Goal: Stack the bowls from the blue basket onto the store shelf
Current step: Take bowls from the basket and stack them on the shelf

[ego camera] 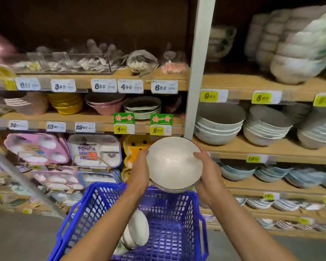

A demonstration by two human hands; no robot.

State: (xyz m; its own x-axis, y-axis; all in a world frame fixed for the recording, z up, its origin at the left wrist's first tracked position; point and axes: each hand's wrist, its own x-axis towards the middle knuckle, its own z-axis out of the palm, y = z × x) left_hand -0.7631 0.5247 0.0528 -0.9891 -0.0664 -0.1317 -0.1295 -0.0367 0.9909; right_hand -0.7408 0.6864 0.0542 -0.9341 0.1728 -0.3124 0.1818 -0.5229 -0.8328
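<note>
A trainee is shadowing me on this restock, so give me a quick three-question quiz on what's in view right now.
1. True or false: the blue basket holds no more bowls.
2. How is the white bowl held? A) one hand B) both hands C) no hand, it rests on a shelf
3. Fill in: the white bowl is ___ the blue basket.

Key: 1 false, the spare bowls lie inside it. 2 B, the left hand and the right hand grip it. 3 above.

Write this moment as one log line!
left hand, right hand: grip white bowls | above blue basket | other bowls inside | shelf: not reached
</note>
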